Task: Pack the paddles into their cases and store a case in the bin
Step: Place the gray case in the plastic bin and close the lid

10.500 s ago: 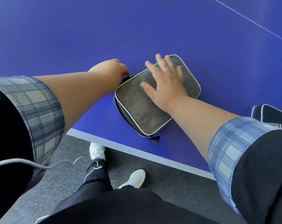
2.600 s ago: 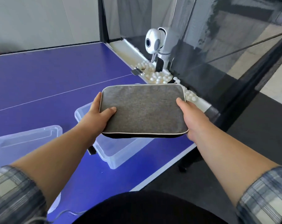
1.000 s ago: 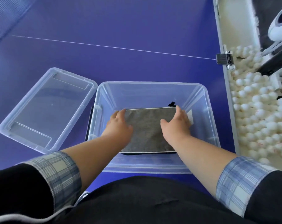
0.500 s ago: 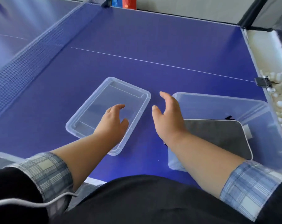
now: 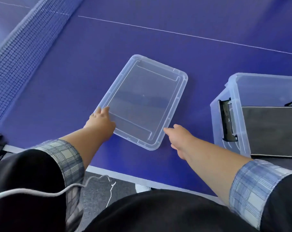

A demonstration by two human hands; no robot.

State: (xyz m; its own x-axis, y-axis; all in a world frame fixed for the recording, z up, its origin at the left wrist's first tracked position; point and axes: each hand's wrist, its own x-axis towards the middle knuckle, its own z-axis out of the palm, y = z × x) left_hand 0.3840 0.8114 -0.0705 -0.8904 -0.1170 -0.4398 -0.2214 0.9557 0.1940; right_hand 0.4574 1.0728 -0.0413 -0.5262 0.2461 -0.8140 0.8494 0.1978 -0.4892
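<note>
Head view: hands spread, left (image 5: pixel 101 120) touching clear lid (image 5: pixel 145 101), right (image 5: pixel 180 139) beside it; bin (image 5: pixel 234 91) cut off.

Person seen from above: bare forearms ending in the left hand (image 5: pixel 101 120) and right hand (image 5: pixel 181 139); dark sleeves with turned-back plaid cuffs, grey-beige (image 5: pixel 65 158) on the left, blue-white (image 5: pixel 252 190) on the right; dark garment over the torso; thin white cable (image 5: pixel 41 193) crossing the left sleeve

Grey case (image 5: pixel 272 131), clear bin (image 5: pixel 232 91), blue table (image 5: pixel 75 81), plaid sleeves (image 5: pixel 66 158)
</note>
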